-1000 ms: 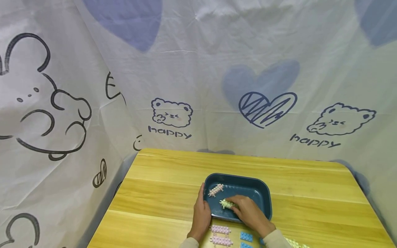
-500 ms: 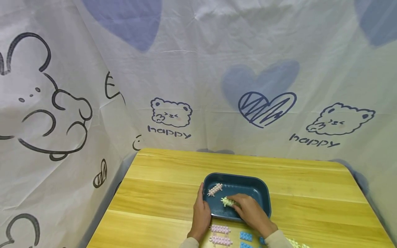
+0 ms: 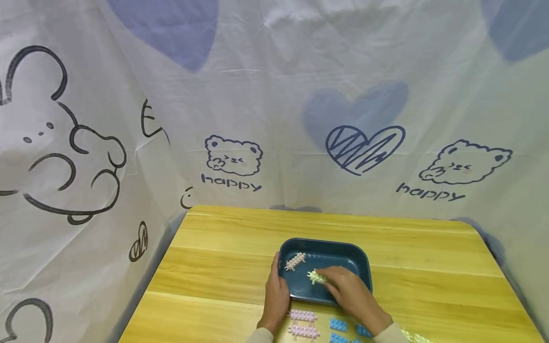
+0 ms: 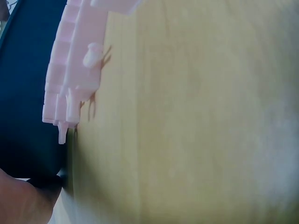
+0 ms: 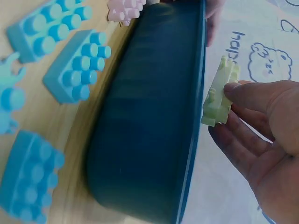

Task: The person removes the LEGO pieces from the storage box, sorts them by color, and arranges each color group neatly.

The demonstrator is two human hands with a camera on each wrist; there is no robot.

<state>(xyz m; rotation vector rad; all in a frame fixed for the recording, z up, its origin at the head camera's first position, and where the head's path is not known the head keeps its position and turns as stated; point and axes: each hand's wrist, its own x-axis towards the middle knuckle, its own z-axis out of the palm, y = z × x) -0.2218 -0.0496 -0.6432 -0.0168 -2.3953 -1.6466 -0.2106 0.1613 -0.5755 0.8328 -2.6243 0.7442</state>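
My left hand [image 3: 276, 295] lies along the left side of a dark teal tray [image 3: 332, 244], fingers straight against its outer wall and thumb at the near corner. Over the tray, my right hand [image 3: 351, 293] pinches a pale green studded toy block [image 5: 223, 93] between thumb and fingers. In the head view the block's left end, with small prongs, sticks out past the fingertips; the rest is covered by the hand. A pale pink studded block [image 3: 295, 261] sits inside the tray at its left end.
Two pink studded blocks [image 3: 303, 315] lie on the wooden table [image 3: 214, 271] just in front of the tray. Several blue bricks [image 3: 338, 325] are beside them to the right, with pale green blocks [image 3: 422, 338] by the right sleeve. A printed cloth [image 3: 291, 190] hangs behind the table.
My right hand has shifted the pale green block slightly right and away from me over the tray. The left hand stays at the tray's side. The head view has turned slightly.
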